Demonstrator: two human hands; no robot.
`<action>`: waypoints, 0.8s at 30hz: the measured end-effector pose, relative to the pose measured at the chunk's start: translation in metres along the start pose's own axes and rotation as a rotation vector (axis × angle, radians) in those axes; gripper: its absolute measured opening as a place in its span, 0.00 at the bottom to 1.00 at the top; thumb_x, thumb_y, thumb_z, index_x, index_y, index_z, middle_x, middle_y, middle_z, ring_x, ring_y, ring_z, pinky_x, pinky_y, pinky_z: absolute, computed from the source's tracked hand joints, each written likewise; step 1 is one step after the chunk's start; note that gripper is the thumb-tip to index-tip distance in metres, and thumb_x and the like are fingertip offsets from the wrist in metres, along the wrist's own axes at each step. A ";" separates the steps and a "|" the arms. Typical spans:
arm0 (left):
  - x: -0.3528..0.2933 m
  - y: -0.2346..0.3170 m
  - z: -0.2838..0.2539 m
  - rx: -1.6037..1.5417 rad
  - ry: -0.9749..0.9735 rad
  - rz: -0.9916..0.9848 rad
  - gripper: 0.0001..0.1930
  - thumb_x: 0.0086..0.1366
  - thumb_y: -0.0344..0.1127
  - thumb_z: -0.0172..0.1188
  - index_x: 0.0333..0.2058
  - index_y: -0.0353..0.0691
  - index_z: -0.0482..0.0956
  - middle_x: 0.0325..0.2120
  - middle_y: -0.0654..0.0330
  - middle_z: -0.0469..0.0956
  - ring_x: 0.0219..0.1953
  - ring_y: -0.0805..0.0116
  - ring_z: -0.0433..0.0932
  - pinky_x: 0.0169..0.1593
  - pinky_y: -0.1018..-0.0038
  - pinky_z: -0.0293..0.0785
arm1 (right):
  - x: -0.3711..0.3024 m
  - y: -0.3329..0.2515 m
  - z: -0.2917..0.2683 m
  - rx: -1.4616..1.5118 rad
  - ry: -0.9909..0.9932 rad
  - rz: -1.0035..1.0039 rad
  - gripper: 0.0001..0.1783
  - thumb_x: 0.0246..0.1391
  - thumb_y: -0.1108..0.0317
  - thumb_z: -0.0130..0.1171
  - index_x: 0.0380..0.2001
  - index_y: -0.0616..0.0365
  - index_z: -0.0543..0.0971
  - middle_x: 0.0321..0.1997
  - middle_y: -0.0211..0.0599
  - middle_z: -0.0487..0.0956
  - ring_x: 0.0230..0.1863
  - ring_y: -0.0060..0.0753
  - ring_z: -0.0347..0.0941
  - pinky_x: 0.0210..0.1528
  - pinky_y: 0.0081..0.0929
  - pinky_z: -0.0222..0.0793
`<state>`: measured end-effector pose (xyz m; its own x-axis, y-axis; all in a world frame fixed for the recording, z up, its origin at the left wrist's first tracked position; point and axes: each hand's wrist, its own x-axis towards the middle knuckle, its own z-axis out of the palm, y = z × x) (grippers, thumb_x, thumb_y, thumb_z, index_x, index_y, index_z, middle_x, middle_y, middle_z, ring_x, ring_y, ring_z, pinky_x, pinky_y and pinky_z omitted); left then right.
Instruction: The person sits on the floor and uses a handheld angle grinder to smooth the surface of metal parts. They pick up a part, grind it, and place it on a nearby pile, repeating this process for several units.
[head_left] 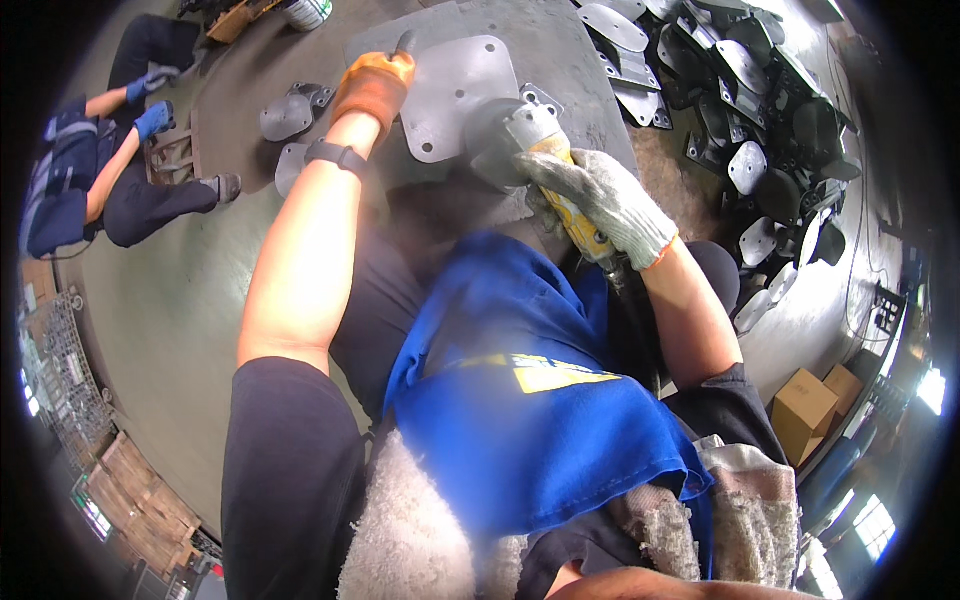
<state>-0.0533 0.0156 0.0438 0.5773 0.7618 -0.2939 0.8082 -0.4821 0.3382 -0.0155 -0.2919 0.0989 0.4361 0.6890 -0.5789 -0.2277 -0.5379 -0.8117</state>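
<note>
- A co-worker [62, 205] in dark clothing and blue gloves [155, 119] is sitting at far left.
- A white-and-green tub [308, 13] is standing at the top edge.
- Two brown cardboard boxes [803, 412] are standing close together at lower right.
- A wire cage [72, 370] is lining the left edge, weathered wooden boards [145, 490] showing below.
- Daylight is glaring through a window [875, 528] at lower right.

The plate [448, 78] lies left of the grinder [576, 218]. A bracket heap [746, 168] lies right of both, a co-worker [112, 175] far left.
</note>
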 end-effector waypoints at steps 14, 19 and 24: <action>0.009 -0.002 0.012 -0.018 -0.015 0.006 0.33 0.67 0.61 0.48 0.54 0.39 0.82 0.57 0.40 0.78 0.61 0.38 0.75 0.64 0.52 0.70 | -0.014 0.029 -0.024 -0.133 0.039 -0.160 0.25 0.63 0.45 0.64 0.42 0.60 0.82 0.26 0.30 0.79 0.25 0.19 0.74 0.28 0.20 0.70; 0.069 -0.047 0.046 0.228 -0.152 0.123 0.33 0.70 0.60 0.45 0.54 0.37 0.81 0.57 0.39 0.77 0.60 0.36 0.75 0.64 0.50 0.70 | -0.028 0.011 -0.014 0.051 -0.001 0.124 0.24 0.64 0.48 0.65 0.44 0.61 0.81 0.28 0.30 0.79 0.25 0.19 0.74 0.28 0.20 0.71; 0.048 -0.060 0.032 0.213 -0.359 0.079 0.30 0.74 0.54 0.41 0.53 0.34 0.81 0.50 0.37 0.81 0.54 0.35 0.79 0.57 0.51 0.75 | -0.034 0.024 -0.008 0.086 -0.041 0.097 0.23 0.65 0.49 0.64 0.44 0.62 0.80 0.29 0.30 0.79 0.25 0.20 0.75 0.29 0.20 0.71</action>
<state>-0.0704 0.0673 -0.0195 0.6117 0.5376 -0.5803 0.7441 -0.6401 0.1913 -0.0286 -0.3316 0.0998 0.3733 0.6558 -0.6562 -0.3414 -0.5606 -0.7544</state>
